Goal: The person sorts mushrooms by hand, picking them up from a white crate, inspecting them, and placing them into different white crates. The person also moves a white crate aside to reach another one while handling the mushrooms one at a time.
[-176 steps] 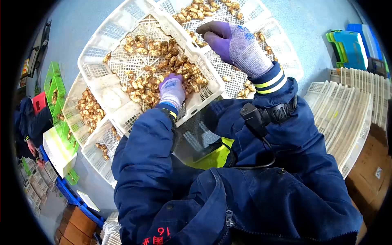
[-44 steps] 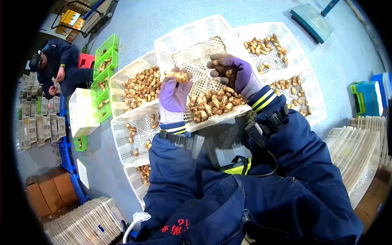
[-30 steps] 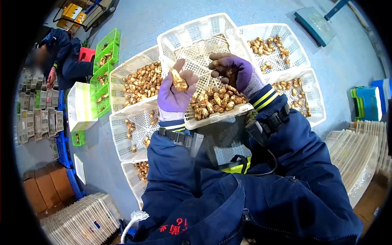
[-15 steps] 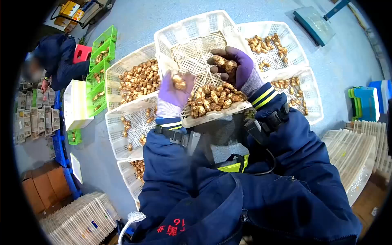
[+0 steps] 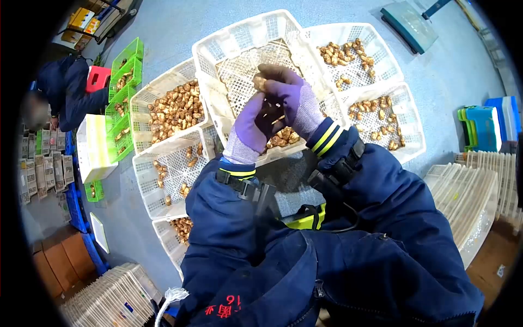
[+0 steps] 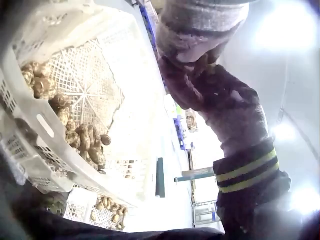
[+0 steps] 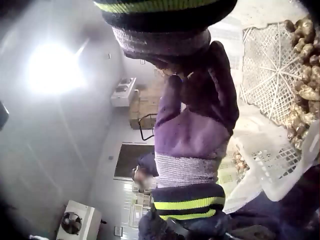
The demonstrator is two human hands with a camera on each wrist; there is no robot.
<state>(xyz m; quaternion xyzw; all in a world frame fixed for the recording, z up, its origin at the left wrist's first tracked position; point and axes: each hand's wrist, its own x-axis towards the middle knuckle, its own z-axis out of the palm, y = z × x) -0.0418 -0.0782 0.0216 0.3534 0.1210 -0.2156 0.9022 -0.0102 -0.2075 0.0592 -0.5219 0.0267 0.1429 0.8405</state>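
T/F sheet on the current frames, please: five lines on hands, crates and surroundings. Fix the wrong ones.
1. The left hand and right hand are both gloved. True.
2. The hands are far apart, at opposite ends of the central white crate. False: they are close together above the central white crate.
3. The right hand holds a pale piece at its fingertips. True.
4. The brown-and-cream pile in the central crate lies at its far end. False: the brown-and-cream pile is at the end nearest the wearer.
5. The green baskets are on the wearer's right. False: the green baskets stand on the left.
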